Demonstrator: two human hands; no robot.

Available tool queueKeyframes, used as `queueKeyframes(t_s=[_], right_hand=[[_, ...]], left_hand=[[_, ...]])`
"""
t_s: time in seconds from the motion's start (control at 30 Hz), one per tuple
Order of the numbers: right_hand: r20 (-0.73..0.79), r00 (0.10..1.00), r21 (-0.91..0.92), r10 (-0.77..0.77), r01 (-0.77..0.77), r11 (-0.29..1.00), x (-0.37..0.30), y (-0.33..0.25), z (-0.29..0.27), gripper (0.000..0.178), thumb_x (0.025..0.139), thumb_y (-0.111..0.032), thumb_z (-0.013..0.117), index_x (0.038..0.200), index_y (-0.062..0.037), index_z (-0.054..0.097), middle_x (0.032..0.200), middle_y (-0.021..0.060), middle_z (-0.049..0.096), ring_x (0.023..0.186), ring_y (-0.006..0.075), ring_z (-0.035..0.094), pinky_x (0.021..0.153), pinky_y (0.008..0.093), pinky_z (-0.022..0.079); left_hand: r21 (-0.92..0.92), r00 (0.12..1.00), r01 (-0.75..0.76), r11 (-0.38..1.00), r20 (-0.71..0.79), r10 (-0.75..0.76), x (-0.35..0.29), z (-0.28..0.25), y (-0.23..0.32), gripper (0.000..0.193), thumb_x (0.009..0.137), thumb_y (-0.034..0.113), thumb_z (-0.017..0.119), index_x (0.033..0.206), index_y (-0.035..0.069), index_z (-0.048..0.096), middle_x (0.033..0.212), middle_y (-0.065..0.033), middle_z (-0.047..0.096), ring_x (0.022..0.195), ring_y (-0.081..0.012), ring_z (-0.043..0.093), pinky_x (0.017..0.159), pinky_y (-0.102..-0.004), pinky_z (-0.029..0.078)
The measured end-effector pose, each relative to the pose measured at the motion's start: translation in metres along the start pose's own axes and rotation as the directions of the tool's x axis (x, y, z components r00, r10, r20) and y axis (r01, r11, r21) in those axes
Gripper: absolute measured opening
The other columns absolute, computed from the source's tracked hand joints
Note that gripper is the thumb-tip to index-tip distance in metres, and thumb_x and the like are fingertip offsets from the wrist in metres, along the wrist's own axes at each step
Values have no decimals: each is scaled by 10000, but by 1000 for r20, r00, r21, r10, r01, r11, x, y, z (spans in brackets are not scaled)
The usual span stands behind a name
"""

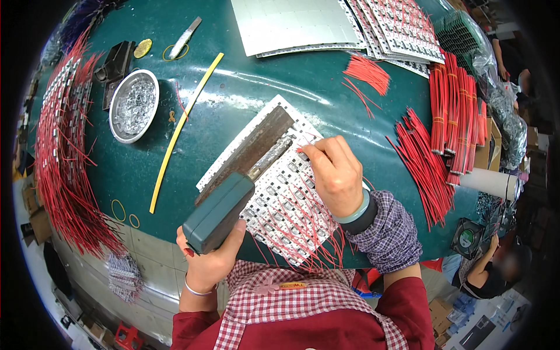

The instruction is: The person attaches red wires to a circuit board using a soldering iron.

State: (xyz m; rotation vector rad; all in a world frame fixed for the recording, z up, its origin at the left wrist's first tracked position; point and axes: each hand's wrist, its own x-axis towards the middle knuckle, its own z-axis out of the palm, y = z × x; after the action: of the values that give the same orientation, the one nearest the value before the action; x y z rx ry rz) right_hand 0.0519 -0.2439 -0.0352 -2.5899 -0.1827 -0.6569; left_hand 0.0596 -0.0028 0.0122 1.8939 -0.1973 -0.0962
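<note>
My left hand (214, 256) is wrapped round a dark green soldering gun (219, 213), whose metal barrel points up and right over a white circuit board panel (265, 224). The panel lies at a slant in front of me, with rows of small parts and thin red wires (318, 242) trailing off its near side. Along its upper left part rests a long brown metal bar (248, 151), beside the barrel. At the panel's right edge my right hand (338, 175) pinches a red wire (300, 149) between thumb and forefinger, close to the barrel's tip.
Leftward are a white bowl of silvery scraps (134, 106), a yellow strip (186, 128), a knife (185, 38) and hanging wired boards (61, 151). More panels (297, 26) are stacked at the back. Red wire bundles (455, 111) lie right, near a fan (468, 238); another person (493, 265) sits beyond.
</note>
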Motion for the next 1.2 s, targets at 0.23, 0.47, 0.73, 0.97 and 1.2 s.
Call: queueKeyframes(t_s=[0.23, 0.47, 0.73, 0.97, 1.2], right_hand=[[1, 1000, -5, 9, -9, 1000, -1, -1, 0, 224, 692, 16, 662, 916, 8, 651, 837, 84, 547, 749, 240, 566, 607, 348, 483], [13, 1000, -6, 25, -25, 1000, -1, -2, 0, 234, 682, 18, 665, 916, 6, 656, 835, 84, 547, 751, 238, 569, 607, 348, 485], [3, 1000, -10, 13, -13, 1000, 0, -1, -1, 218, 686, 10, 673, 903, -1, 650, 831, 80, 545, 749, 237, 569, 605, 344, 483], [13, 1000, -21, 12, -11, 1000, -1, -2, 0, 203, 699, 0, 672, 900, -6, 644, 839, 81, 546, 756, 239, 570, 611, 346, 483], [-42, 999, -28, 22, -24, 999, -2, -16, -3, 245, 689, 79, 727, 911, -13, 683, 747, 82, 539, 673, 243, 551, 550, 357, 447]], left_hand=[[-51, 996, 78, 996, 54, -75, 1, 2, 0, 153, 727, -6, 756, 866, -24, 694, 774, -71, 679, 632, -131, 628, 606, -257, 489], [35, 987, 63, 997, 144, -67, 6, 0, 1, 136, 733, -19, 729, 853, -42, 670, 778, -90, 649, 640, -159, 605, 603, -276, 479], [-54, 966, 257, 965, 33, -256, -4, -5, 2, 173, 741, 0, 742, 900, -39, 686, 810, -73, 676, 611, -147, 608, 580, -260, 481], [-658, 883, 433, 616, 172, -437, 8, -17, 1, 618, 743, -58, 673, 1320, -37, 456, 1106, -204, 631, 527, -119, 512, 439, -244, 390], [-642, 897, 419, 642, 184, -402, 4, -14, 3, 602, 753, 2, 682, 1310, -61, 466, 1113, -208, 628, 535, -142, 531, 444, -252, 406]])
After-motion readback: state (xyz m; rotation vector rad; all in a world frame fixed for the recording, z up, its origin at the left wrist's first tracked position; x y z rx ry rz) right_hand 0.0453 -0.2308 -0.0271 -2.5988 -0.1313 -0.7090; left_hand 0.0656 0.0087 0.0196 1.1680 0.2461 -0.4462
